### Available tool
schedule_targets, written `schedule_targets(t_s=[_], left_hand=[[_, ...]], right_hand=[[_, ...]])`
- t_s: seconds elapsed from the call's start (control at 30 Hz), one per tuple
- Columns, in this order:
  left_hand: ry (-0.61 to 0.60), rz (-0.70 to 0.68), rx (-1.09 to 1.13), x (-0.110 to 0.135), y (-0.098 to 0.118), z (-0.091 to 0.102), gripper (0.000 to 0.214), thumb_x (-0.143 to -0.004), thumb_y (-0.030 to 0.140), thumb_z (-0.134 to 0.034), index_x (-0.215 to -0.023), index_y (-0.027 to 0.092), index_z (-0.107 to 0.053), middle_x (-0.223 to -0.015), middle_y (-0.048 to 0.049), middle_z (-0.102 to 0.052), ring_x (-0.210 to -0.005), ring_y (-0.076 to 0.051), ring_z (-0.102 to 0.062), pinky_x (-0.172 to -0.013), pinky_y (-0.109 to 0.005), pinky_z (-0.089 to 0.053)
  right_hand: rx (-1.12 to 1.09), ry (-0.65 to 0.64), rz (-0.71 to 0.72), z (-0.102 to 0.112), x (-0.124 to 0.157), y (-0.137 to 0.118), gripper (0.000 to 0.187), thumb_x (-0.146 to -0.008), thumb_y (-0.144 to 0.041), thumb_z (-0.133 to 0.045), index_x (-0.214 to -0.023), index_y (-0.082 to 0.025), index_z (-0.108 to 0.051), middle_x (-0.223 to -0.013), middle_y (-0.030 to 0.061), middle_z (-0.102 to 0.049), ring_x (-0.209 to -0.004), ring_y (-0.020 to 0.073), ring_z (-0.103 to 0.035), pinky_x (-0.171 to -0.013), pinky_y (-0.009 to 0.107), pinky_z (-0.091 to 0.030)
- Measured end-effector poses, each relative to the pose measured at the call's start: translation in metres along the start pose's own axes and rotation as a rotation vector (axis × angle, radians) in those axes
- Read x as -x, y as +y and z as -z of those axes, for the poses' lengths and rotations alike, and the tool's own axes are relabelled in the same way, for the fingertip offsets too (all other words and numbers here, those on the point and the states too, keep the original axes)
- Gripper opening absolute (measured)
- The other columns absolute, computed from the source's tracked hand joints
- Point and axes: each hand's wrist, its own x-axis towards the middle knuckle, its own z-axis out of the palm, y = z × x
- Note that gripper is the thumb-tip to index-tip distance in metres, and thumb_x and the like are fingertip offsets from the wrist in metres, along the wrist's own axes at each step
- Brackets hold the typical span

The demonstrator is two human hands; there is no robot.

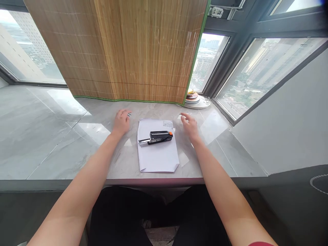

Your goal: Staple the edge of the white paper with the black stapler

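Observation:
My left hand (122, 122) is closed, low over the ledge to the left of the paper. At its fingertips is a small silvery staple strip (129, 114). On the other side, my right hand (189, 124) has its fingers curled, with a tiny thin sliver (180, 113) at the tips, too small to name. Between the hands lies a black stapler (161, 137) with an orange end, its metal tray sticking out to the left. It rests on a stack of white paper (159, 157) with curled corners and a small printed block at the top right.
The pale tiled ledge (64, 136) ends at a front edge just before my legs. A bamboo blind (133, 51) hangs down behind the paper. Stacked plates (196, 101) stand in the back right corner, by the windows. A white wall (284, 116) bounds the right side.

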Motion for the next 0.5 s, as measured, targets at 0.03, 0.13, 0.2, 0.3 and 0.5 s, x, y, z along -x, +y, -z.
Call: schedule_targets(t_s=[0.03,0.13,0.2,0.3,0.5], left_hand=[[-0.051,0.016,-0.093,-0.002,-0.006,-0.002,0.035,-0.101,0.018,-0.052,-0.129,0.018,-0.074,-0.161,-0.0198,-0.061,-0.15,-0.04,-0.056,-0.127,-0.058,-0.04],[-0.181,0.018,-0.236,-0.003,-0.017,-0.009,0.045,-0.099,0.015,-0.051,-0.137,0.017,-0.073,-0.165,-0.0217,-0.057,-0.157,-0.044,-0.047,-0.128,-0.065,-0.035],[-0.181,-0.008,-0.265,-0.002,-0.018,-0.01,0.045,-0.099,0.014,-0.049,-0.136,0.017,-0.074,-0.157,-0.0208,-0.064,-0.149,-0.042,-0.055,-0.125,-0.062,-0.041],[-0.122,-0.011,-0.305,0.0,-0.015,-0.007,0.041,-0.097,0.013,-0.049,-0.128,0.018,-0.076,-0.14,-0.0198,-0.071,-0.13,-0.04,-0.064,-0.114,-0.056,-0.049],[-0.051,0.006,-0.245,-0.002,-0.016,-0.003,0.039,-0.092,0.009,-0.056,-0.12,0.024,-0.079,-0.118,-0.0155,-0.07,-0.119,-0.037,-0.067,-0.107,-0.054,-0.055]], right_hand=[[0.07,0.056,-0.04,0.002,-0.005,0.015,0.046,-0.103,-0.05,-0.055,-0.131,-0.024,-0.08,-0.136,0.014,-0.078,-0.123,0.0339,-0.066,-0.116,0.062,-0.049],[0.224,0.168,-0.045,0.005,-0.012,0.048,0.046,-0.098,-0.05,-0.059,-0.127,-0.022,-0.08,-0.14,0.0181,-0.074,-0.127,0.038,-0.062,-0.114,0.068,-0.049],[0.282,0.175,-0.018,0.003,-0.01,0.058,0.048,-0.096,-0.049,-0.06,-0.13,-0.021,-0.079,-0.148,0.0192,-0.07,-0.13,0.0393,-0.059,-0.112,0.07,-0.049],[0.344,0.112,-0.001,0.0,-0.006,0.058,0.046,-0.094,-0.044,-0.06,-0.128,-0.02,-0.079,-0.155,0.0205,-0.065,-0.132,0.0414,-0.056,-0.112,0.075,-0.047],[0.386,0.039,-0.038,0.002,-0.003,0.047,0.022,-0.089,-0.034,-0.062,-0.096,-0.022,-0.08,-0.144,0.0174,-0.073,-0.129,0.0447,-0.055,-0.109,0.084,-0.041]])
